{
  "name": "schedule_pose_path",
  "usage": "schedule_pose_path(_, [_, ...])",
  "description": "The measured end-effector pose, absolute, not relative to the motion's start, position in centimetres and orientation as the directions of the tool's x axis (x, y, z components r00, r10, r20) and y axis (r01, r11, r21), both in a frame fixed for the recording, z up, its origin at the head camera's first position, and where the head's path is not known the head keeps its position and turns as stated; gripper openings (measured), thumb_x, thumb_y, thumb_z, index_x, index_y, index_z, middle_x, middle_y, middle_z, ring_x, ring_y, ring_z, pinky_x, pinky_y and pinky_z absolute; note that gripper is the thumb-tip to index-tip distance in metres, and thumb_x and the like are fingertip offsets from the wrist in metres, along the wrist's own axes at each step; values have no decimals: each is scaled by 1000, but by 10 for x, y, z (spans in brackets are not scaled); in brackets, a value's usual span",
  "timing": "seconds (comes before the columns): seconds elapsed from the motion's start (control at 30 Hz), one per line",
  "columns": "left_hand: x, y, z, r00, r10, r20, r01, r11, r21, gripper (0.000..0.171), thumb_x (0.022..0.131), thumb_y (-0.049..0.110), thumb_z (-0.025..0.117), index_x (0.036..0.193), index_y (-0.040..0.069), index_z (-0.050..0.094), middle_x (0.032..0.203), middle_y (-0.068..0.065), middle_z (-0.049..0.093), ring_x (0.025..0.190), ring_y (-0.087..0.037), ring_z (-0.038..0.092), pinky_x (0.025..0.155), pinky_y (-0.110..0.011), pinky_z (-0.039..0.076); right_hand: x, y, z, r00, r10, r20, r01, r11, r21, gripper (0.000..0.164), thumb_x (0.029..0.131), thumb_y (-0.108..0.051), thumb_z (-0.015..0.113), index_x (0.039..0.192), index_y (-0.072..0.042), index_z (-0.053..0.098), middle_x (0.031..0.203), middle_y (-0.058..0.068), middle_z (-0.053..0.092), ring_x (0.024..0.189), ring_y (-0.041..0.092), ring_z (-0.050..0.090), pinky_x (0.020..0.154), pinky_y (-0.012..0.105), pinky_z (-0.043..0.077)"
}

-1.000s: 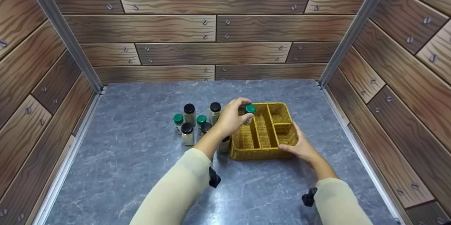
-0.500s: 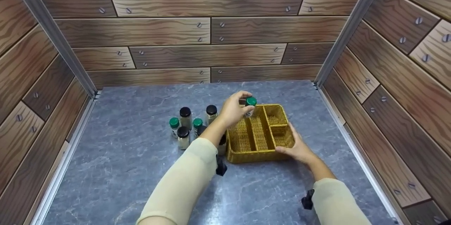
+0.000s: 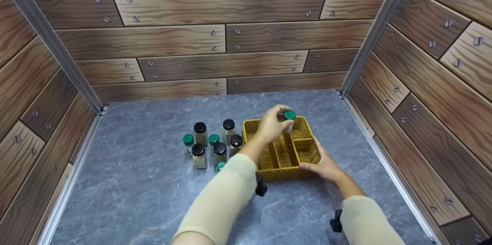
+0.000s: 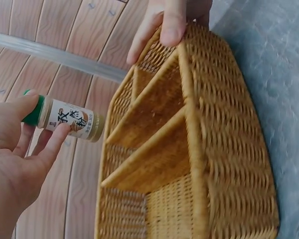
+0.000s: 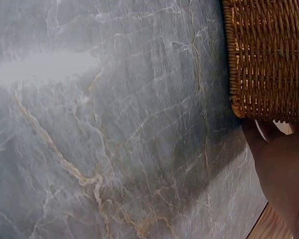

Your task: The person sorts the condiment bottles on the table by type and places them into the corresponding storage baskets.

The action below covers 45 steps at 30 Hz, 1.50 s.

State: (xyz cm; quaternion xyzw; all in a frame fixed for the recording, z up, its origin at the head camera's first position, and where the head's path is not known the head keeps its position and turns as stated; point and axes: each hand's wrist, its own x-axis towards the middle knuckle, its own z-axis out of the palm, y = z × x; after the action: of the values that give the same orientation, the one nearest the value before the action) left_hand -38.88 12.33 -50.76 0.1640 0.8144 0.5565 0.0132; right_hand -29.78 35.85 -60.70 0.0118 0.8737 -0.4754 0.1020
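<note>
My left hand (image 3: 270,126) holds a small spice jar (image 4: 72,119) by its green cap, fingers and thumb around it. It has a white label with dark characters and powder inside. In the head view the jar is over the back right part of a yellow-brown woven basket (image 3: 278,174), which has several compartments. In the left wrist view it hangs beside the basket's upper rim. My right hand (image 3: 326,165) grips the basket's front right corner, thumb at the rim and fingers along the right side. No jars show in the visible parts of the compartments.
Left of the basket stand several spice jars, some black-capped (image 3: 199,157) and some green-capped (image 3: 188,145); my left forearm partly covers a few. The grey marbled tabletop (image 3: 127,183) is bounded by wood-patterned walls (image 3: 169,7) at the back and sides.
My left hand has carried the green-capped jar rightward across the basket, from above its left compartments to the back right. My right hand stays at the corner. The head view has shifted slightly.
</note>
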Motion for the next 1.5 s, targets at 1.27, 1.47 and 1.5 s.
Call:
schedule_pose_path(1.27, [-414,183,-567,-985,166,54,147,623,769,39,102,18,77,141,14,70,136,-5,77,125,-22,73,105,-31,61,-290,358,-614,-982,-64,-178,116,544,-831,131,88,-36,92,176,-28,-6,179,34,1,161,60,22,131,73,20])
schedule_pose_path(1.47, [-419,184,-562,-984,179,1,114,624,773,42,105,20,72,147,16,67,140,-6,75,125,-21,73,103,-33,62,-295,358,-612,-984,-66,-164,103,537,-838,130,89,-35,91,176,-27,-5,179,33,3,162,59,20,132,72,18])
schedule_pose_path(1.5, [-420,184,-562,-983,181,-1,114,622,775,41,106,20,72,147,17,67,139,-7,75,125,-22,72,103,-34,62,-296,358,-612,-985,-69,-157,97,533,-841,129,89,-34,91,176,-26,-5,179,33,3,163,58,19,133,71,18])
